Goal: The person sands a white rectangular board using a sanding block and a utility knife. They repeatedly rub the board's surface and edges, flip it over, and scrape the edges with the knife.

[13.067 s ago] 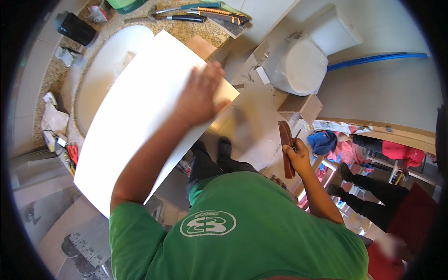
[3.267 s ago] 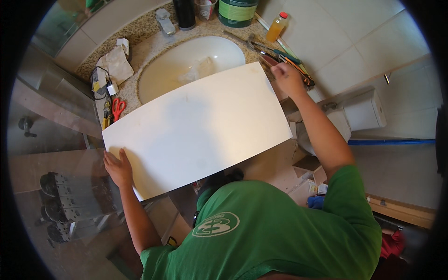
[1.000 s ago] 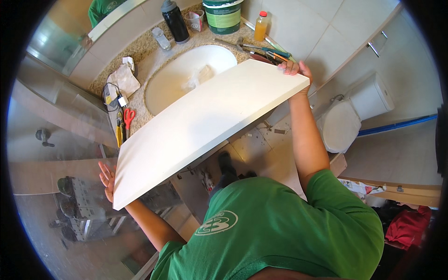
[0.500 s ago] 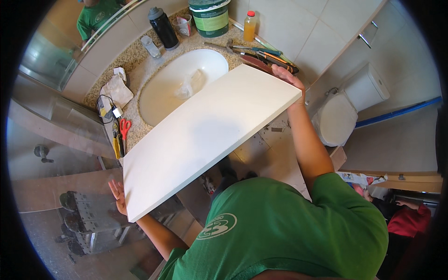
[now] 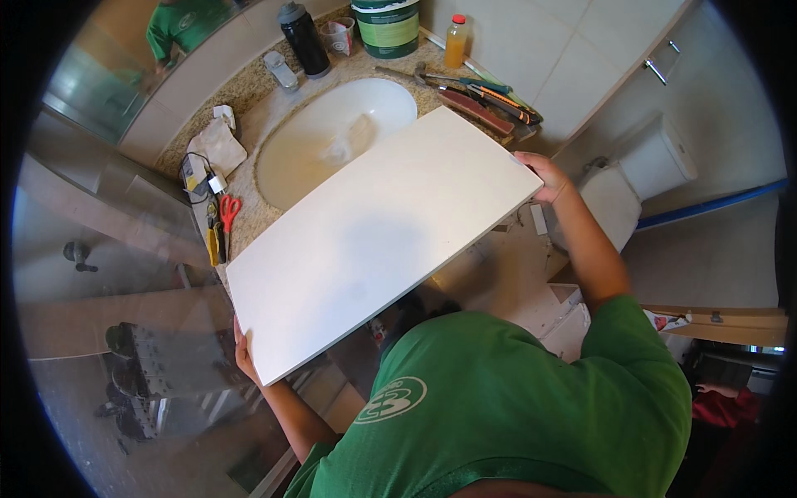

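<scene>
White panel is overlapping the near side of the basin, its long axis running lower left to upper right; the left hand and right hand are clasping its opposite short ends. Green shirt is bearing a pale oval emblem.

White rectangular panel; broad face up; aslant before the oval sink.
</scene>
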Demonstrator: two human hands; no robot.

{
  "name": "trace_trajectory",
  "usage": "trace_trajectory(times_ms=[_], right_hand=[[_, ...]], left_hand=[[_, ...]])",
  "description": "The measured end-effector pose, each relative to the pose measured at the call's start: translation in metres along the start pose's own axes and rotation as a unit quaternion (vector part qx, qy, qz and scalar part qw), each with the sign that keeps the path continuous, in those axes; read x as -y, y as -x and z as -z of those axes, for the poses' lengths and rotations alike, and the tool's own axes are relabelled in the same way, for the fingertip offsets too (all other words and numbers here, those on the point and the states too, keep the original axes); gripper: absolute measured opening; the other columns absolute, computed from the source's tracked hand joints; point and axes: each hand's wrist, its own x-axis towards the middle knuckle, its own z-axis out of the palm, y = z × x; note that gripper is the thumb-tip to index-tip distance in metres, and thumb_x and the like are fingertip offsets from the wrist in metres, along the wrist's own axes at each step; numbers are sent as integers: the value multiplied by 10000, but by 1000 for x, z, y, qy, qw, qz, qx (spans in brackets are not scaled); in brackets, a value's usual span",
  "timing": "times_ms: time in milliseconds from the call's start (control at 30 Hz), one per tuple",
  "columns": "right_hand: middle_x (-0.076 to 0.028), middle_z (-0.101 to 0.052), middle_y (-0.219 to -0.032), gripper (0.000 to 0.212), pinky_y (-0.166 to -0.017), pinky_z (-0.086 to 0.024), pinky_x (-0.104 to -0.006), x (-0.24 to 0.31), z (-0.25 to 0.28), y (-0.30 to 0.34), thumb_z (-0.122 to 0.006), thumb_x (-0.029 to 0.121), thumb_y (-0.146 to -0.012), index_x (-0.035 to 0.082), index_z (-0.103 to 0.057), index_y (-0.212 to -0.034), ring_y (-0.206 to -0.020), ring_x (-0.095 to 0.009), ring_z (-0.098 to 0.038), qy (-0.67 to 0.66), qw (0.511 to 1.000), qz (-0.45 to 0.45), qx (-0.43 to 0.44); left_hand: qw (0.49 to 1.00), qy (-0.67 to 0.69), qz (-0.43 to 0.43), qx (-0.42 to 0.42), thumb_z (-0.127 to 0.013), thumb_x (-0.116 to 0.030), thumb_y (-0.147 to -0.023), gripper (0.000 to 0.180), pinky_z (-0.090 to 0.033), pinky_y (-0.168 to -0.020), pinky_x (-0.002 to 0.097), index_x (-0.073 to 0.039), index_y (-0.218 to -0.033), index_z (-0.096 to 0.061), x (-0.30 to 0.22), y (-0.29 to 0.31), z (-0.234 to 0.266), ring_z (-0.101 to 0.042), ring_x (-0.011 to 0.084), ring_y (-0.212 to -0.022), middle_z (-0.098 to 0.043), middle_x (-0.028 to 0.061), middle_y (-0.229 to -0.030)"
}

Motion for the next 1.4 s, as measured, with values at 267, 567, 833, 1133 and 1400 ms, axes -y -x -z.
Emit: trace_trajectory(times_ms=[267,567,833,1133,1400], right_hand=[[-148,-730,-1182,404,-920,-574,-408,7,6,-16,-638,300,-1035,-19,-648,-1282,-1043,-236,-718,214,970,-67,-97],[-137,-708,-1263,438,-997,-524,-412,-18,9,-23,-632,339,-1039,9,-638,-1328,-1152,-239,-675,147,978,-74,-125],[-123,-697,-1300,463,-1024,-494,-376,-39,13,-26,-626,354,-1044,11,-638,-1354,-1170,-212,-655,197,969,-17,-149],[-75,-745,-1046,492,-865,-549,-349,-53,-7,-16,-583,476,-1050,24,-699,-1206,-954,-171,-687,367,903,49,-218],[-19,-623,-700,471,-582,-491,-268,-79,30,64,-594,489,-1037,70,-657,-833,-587,-111,-559,159,931,42,-325]], left_hand=[[980,-192,-4,-50,-499,-152,-1038,614,-396,-1152,365,-10,-1608,-320,0,-8,17,-504,245,-1378,-468,151,-1565],[959,-275,-6,-67,-464,-97,-1066,549,-288,-1223,342,2,-1594,-351,-1,-11,-1,-323,237,-1525,-334,148,-1665],[920,-381,-27,-81,-515,-155,-1078,569,-241,-1250,383,21,-1590,-338,-7,-22,-15,-297,272,-1541,-305,169,-1675],[726,-650,-200,-104,-764,-233,-949,667,-300,-1215,512,54,-1480,-480,56,-94,-118,-347,435,-1481,-407,300,-1569],[657,-699,-242,147,-708,-354,-969,626,-255,-1224,559,-35,-1477,-531,137,-123,-273,-236,458,-1531,-407,243,-1602]])
